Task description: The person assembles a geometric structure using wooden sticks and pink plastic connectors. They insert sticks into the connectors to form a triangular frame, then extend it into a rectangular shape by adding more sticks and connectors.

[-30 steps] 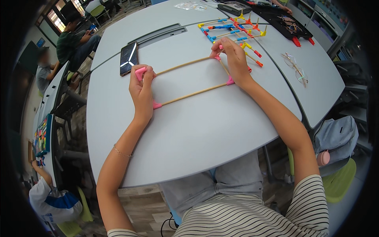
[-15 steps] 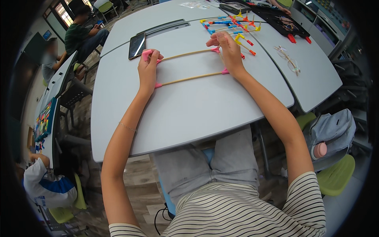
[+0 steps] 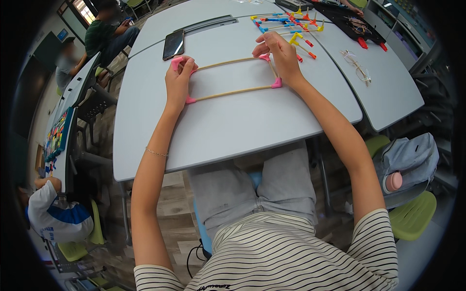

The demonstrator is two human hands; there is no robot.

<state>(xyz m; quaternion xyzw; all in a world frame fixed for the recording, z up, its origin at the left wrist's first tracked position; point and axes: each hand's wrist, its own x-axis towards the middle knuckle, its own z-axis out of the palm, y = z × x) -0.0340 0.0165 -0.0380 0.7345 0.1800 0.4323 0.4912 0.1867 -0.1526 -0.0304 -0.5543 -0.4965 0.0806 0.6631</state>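
A rectangular frame of thin wooden sticks [image 3: 230, 92] with pink corner connectors [image 3: 276, 83] is on the white table [image 3: 233, 131]. My left hand [image 3: 179, 82] is closed around the far left corner, with a pink connector [image 3: 175, 62] showing between thumb and fingers. Close to the far right pink connector [image 3: 264, 56] is my right hand [image 3: 284, 58], its fingers loosely bent and apart, with nothing visible in them. The near left pink connector [image 3: 191, 100] sits beside my left wrist.
A black phone [image 3: 174, 44] lies beyond my left hand. Past my right hand stands a multicoloured stick structure [image 3: 289, 24] with loose yellow-and-red pieces [image 3: 303, 43]. Glasses [image 3: 357, 68] and a black case [image 3: 349, 22] lie to the right. A backpack [image 3: 407, 160] rests on a green chair.
The head view has shifted slightly. My right hand's fingers have spread a little, and the near right connector shows more fully. My left hand keeps its hold.
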